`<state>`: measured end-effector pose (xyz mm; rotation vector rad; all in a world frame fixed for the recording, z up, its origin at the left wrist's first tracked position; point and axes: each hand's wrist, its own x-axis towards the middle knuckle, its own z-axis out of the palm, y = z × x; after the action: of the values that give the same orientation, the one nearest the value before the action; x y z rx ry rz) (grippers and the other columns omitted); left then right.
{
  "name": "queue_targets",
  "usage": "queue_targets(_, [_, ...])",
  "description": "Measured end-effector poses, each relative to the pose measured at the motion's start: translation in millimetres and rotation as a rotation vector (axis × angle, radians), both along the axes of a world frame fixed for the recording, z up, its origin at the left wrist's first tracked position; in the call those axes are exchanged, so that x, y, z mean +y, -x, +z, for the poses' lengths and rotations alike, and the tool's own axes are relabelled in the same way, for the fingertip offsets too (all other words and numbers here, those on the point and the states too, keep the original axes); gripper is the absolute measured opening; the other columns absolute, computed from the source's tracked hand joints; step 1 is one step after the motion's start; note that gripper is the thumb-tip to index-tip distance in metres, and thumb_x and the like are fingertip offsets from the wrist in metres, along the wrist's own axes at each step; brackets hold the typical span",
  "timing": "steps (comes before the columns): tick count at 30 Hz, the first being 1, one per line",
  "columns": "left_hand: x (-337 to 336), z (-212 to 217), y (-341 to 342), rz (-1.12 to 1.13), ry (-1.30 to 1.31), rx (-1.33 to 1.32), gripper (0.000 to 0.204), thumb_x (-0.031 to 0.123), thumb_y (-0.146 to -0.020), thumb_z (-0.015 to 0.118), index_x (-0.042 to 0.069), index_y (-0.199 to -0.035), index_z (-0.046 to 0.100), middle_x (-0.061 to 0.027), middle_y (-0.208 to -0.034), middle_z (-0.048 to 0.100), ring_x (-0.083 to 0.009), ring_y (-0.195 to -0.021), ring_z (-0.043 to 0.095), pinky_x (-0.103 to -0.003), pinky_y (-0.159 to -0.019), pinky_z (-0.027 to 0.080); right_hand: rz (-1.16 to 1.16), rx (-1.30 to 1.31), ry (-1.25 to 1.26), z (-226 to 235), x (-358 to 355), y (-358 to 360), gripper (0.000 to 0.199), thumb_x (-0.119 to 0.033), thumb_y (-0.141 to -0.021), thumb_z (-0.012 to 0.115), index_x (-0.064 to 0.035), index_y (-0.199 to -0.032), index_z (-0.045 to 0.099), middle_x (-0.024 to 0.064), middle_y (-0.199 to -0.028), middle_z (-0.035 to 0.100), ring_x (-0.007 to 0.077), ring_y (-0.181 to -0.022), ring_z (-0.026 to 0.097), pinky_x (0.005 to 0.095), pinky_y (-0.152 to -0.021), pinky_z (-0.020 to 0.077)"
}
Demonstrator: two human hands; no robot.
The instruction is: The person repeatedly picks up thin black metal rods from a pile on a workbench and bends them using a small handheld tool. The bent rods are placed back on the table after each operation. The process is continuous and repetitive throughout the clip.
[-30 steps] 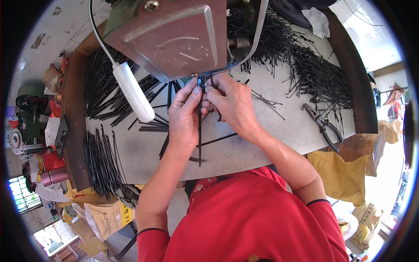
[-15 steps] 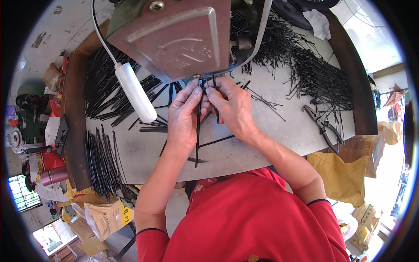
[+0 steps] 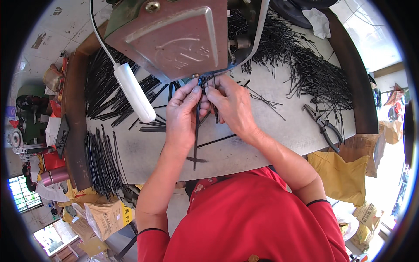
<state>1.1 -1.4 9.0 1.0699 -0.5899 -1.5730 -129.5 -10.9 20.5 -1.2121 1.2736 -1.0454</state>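
Observation:
My left hand (image 3: 181, 118) is closed, thumb and fingers pinching a thin black strip (image 3: 196, 146) just under the front of a machine head (image 3: 174, 43) with a reddish-brown cover. The strip hangs down toward the table's near edge. Right beside it, my right hand (image 3: 233, 108) is closed too, its fingertips on a second, shorter-looking black strip (image 3: 216, 114). The fingertips of both hands nearly meet, and a small blue spot shows between them. Where the strips meet the machine is partly hidden by my fingers.
Bundles of black strips (image 3: 102, 163) lie at the left; a tangled heap of thin black pieces (image 3: 305, 70) covers the back right. A white tube-shaped lamp (image 3: 134, 92) hangs left of my hands. Pliers (image 3: 324, 126) rest on the right. A brown raised rim (image 3: 361, 91) borders the table (image 3: 279, 135).
My left hand has shifted slightly left and down, and the hanging strip's lower end has moved slightly with it. My right hand is almost in the same place.

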Motion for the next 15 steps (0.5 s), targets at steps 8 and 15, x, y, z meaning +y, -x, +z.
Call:
queue_targets(8, [-4.8,-3.7,-7.0,-0.028,-0.010,-0.028,0.027,0.010,-0.089,0.061,0.003,-0.114,0.054,-0.0054,-0.078,0.062,-0.0118,-0.061,0.060,-0.022,-0.053,0.048,0.035,0.081,0.053,-4.4,-3.6,2.3,0.018,-0.013,-0.086,0.054,0.0042,-0.083,0.054,0.0103,-0.059,0.060,0.0167,-0.046,0.057,0.0322,-0.046,0.0462])
queue_targets(15, [-2.8,-4.3,-7.2,-0.012,0.052,-0.125,0.025,0.009,-0.090,0.061,0.001,-0.112,0.054,-0.0067,-0.081,0.063,-0.0110,-0.063,0.061,-0.022,-0.055,0.050,0.065,0.005,-0.056,-1.7,-4.9,7.9,0.016,-0.013,-0.087,0.055,0.0025,-0.084,0.056,0.0066,-0.058,0.058,0.0108,-0.044,0.052,0.0265,-0.038,0.0408])
